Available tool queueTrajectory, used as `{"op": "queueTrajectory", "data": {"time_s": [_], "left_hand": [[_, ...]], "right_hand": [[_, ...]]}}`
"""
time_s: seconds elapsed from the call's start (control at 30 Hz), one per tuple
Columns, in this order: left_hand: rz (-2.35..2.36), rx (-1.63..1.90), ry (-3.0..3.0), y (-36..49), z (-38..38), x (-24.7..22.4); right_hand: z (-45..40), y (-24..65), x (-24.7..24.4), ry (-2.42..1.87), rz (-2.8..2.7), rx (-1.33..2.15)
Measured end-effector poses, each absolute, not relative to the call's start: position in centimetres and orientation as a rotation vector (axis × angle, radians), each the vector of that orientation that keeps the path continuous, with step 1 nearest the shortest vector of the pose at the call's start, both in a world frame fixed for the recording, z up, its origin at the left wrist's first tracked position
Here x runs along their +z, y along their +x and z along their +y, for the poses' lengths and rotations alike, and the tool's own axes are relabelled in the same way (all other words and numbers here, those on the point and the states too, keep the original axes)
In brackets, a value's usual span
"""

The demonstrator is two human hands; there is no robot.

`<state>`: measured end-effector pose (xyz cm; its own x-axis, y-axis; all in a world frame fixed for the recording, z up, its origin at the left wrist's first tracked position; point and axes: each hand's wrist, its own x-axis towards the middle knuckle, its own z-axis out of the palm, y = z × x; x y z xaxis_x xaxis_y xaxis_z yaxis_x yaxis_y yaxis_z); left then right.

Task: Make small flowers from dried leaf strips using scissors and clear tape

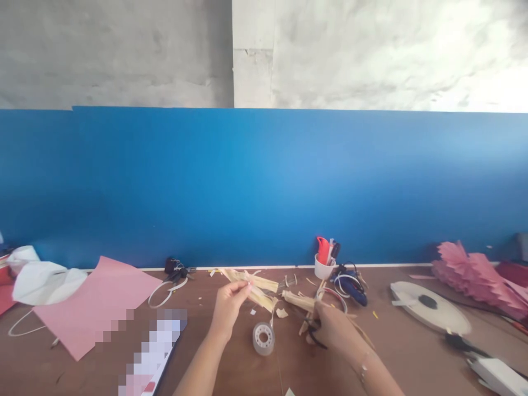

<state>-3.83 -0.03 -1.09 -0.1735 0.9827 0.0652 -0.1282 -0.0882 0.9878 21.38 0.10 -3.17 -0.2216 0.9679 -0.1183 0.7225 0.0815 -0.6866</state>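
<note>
My left hand point(229, 308) is closed in a pinch, thumb against index finger, on a thin pale strip. Crinkled tan paper strips point(266, 283) spread beyond those fingertips. Just in front of them lies a roll of clear tape point(263, 338). My right hand point(332, 324) is curled and slightly blurred, holding what look like black-handled scissors point(317, 336), whose blades are mostly hidden. A bundled tan paper piece point(299, 301) lies beside its fingers, and a round hoop point(336, 297) shows behind it.
A white cup of tools point(325, 267) stands by the blue partition point(247, 187). Pink paper point(97, 308) and a partly blurred phone-like object point(159, 352) lie left. An oval white board point(429, 308), pleated pink paper point(474, 275) and a white power strip point(499, 377) lie right.
</note>
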Motion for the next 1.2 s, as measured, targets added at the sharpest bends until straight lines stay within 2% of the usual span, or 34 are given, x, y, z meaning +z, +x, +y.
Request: {"op": "queueTrajectory", "data": {"time_s": [0.1, 0.23, 0.5, 0.67, 1.03, 1.2], "left_hand": [[1.182, 1.456, 1.076, -3.5, -0.3, -0.8], [1.158, 1.457, 1.074, -3.3, -0.5, -0.6], [1.099, 1.408, 1.103, -2.8, -0.7, -0.7], [1.094, 1.368, 1.126, -2.2, -1.0, -1.0], [1.349, 1.445, 1.114, -3.7, 0.2, -1.9], [1.595, 1.423, 1.102, -5.2, 1.0, -3.2]], "right_hand": [[0.2, 20.6, -4.1, -1.794, -1.911, 0.851], [0.4, 20.7, -4.2, -1.826, -1.829, 0.978], [-0.7, 17.8, -1.4, -1.512, -1.598, 1.25], [-1.7, 15.0, -1.4, -1.364, -1.397, 1.315], [-1.0, 16.3, -1.4, -1.27, -1.258, 1.249], [-1.6, 16.5, 0.0, -1.223, -1.32, 1.02]]}}
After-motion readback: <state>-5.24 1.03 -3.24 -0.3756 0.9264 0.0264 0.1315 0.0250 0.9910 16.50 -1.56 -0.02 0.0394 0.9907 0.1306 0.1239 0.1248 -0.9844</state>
